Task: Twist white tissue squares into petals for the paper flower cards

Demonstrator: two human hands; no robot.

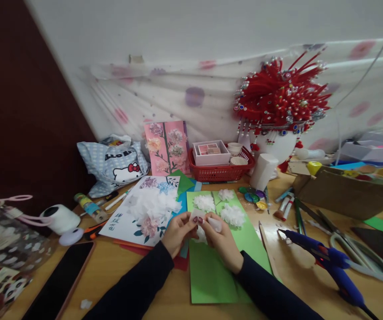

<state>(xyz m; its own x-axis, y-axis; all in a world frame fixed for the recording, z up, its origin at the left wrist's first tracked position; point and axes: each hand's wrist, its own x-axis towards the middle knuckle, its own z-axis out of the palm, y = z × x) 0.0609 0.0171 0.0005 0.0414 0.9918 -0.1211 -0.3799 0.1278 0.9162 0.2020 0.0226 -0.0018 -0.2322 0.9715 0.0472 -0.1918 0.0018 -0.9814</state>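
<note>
Over the left part of a green card, my left hand and my right hand meet, fingertips pinched together. Between them is thin white tissue paper; another white piece sticks out from the right fingers. Several white paper flowers lie on the upper part of the card, beyond my hands. Left of the card, a white sheet with coloured flowers and handwriting bears a heap of loose white tissue pieces. Whatever lies directly beneath my fingers is partly hidden.
A blue hot glue gun lies at right, beside scissors and a pencil. A phone is at left. Behind stand a red basket, a white roll, a pink flower card and a red beaded headdress.
</note>
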